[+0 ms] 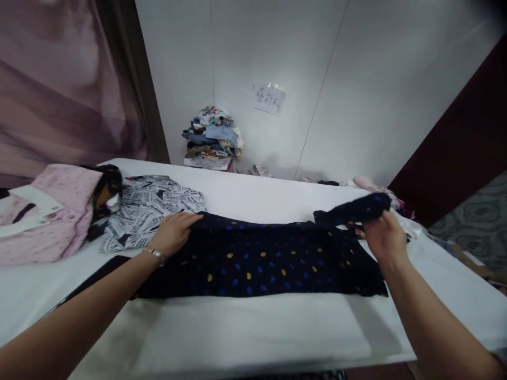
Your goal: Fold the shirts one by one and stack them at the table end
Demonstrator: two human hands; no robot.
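Note:
A dark navy shirt point(259, 258) with blue and yellow spots lies folded lengthwise across the white table in front of me. My left hand point(174, 232), a bracelet on its wrist, rests on the shirt's far left edge. Its fingers are stretched out to the right over the fabric. At the other end, my right hand point(386, 237) is closed on the shirt's sleeve point(352, 208), which it lifts above the table. The sleeve's raised part slants up to the right, while its inner end joins the shirt body. The fingertips of my right hand are partly hidden behind the cloth.
On the left of the table point(261, 332) lie a pink shirt point(71, 211) with a white collar and a grey-white printed shirt point(158, 203). Behind the table, a tall clothes pile point(214, 137) stands by the wall. More clothes point(372, 184) lie at the far right.

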